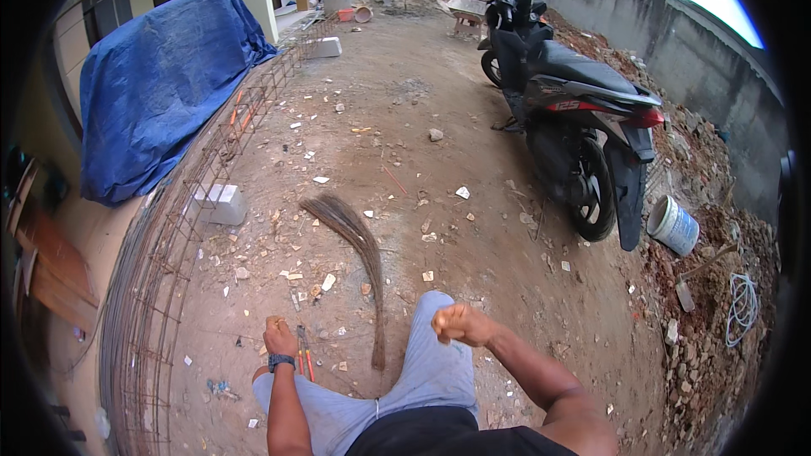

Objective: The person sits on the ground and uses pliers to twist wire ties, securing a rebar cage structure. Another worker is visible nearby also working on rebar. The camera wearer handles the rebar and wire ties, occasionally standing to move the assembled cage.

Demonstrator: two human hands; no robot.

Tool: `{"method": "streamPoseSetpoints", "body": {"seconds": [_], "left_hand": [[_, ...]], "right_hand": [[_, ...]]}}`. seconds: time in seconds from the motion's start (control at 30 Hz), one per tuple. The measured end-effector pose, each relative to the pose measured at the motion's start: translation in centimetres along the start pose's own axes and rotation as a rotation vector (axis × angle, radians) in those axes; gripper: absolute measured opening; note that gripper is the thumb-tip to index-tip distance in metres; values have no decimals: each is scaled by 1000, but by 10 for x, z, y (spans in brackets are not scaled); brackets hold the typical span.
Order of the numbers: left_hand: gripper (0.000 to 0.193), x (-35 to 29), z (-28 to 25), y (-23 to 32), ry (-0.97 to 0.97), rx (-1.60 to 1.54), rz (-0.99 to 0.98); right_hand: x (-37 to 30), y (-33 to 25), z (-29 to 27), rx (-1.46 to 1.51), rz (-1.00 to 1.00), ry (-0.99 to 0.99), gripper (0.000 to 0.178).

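My left hand [280, 336] is curled closed low over the ground, a dark watch on its wrist. Right beside it lies a hand tool with red-orange handles [305, 356], like pliers or cutters. My right hand [463, 323] is a closed fist above my right knee. What either hand holds, if anything, is hidden by the fingers. Between and ahead of my hands a stick broom [361, 245] lies on the dirt, its bristles fanned toward the far left and its narrow end near my legs.
A long rebar cage [182, 266] runs along the left, by light blocks [224, 204] and a blue tarp [165, 84] over something bulky. At right stand a black motorbike [574, 110], a tipped white bucket [673, 225] and rubble with coiled cable [742, 310]. Broken tile pieces litter the ground.
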State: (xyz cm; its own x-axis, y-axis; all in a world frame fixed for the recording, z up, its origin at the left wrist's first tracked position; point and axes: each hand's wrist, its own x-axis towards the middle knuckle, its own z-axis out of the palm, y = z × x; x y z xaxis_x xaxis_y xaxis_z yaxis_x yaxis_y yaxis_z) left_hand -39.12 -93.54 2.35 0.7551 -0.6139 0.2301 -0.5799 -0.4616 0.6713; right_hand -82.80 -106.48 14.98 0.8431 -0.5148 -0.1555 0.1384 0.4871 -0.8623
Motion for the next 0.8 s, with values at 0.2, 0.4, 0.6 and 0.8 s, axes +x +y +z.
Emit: {"method": "streamPoseSetpoints", "body": {"seconds": [0.2,0.4,0.6,0.8], "left_hand": [[19,14,7,43,-28,7,109],[22,10,7,17,-109,0,48],[21,11,26,47,-104,171,152],[20,28,-2,10,-95,369,226]], "right_hand": [[-39,78,-71,-1671,144,56,23],[-75,-36,8,-196,177,-76,14],[-84,49,-76,-1670,381,217,15],[-80,-51,-2,-268,148,-31,11]]}}
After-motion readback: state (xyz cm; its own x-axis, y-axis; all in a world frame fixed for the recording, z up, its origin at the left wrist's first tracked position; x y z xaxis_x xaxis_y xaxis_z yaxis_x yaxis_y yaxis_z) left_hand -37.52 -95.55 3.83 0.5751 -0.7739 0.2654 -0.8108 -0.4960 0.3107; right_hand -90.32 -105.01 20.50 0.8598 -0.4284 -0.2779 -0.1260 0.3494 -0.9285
